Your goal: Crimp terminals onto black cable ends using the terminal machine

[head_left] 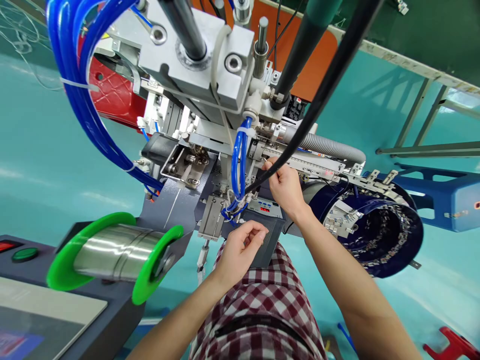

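Observation:
My right hand (285,189) reaches to the inner end of a metal feeder rail (300,161), its fingertips pinched together against the machine. Whatever they grip is too small to make out, and a black cable (313,105) passes in front of them. Lower down, my left hand (243,248) hovers by a grey control box (267,225) with a small red display. Its fingers are curled in with the thumb against them, and anything inside is hidden. Blue air tubes (237,165) hang just above the left hand, beside a grey metal block (212,217).
A dark blue bowl feeder (380,235) with small metal parts stands at right. On the left is a green-flanged wire spool (120,252) near a control panel (33,300). The machine head (210,65) rises in front. A blue stool (446,192) stands far right.

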Demonstrator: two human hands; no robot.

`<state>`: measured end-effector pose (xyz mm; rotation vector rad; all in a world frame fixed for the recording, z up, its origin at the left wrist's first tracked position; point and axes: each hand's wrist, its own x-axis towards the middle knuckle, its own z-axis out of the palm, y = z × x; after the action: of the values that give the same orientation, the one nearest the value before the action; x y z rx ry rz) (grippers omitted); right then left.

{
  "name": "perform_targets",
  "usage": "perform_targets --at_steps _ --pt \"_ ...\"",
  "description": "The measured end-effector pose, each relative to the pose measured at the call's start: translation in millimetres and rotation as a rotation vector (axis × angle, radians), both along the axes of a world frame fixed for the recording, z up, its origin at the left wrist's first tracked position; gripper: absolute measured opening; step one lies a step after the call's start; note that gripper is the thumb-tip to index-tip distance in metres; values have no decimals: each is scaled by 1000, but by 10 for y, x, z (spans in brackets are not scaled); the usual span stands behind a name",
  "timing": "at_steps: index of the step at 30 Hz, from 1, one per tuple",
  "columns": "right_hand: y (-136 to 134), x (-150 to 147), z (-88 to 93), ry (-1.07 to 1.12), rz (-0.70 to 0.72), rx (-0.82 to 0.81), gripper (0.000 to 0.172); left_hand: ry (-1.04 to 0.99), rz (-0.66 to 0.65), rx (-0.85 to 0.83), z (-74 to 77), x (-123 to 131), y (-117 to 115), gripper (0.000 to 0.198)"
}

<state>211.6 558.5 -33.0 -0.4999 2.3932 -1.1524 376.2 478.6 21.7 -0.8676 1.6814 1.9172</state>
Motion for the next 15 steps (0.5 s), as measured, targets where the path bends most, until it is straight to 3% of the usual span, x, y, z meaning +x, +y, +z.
perform_targets --at_steps 15 --pt "3 -1 -1 21 4 -3 26 13 7 5 -6 12 0 22"
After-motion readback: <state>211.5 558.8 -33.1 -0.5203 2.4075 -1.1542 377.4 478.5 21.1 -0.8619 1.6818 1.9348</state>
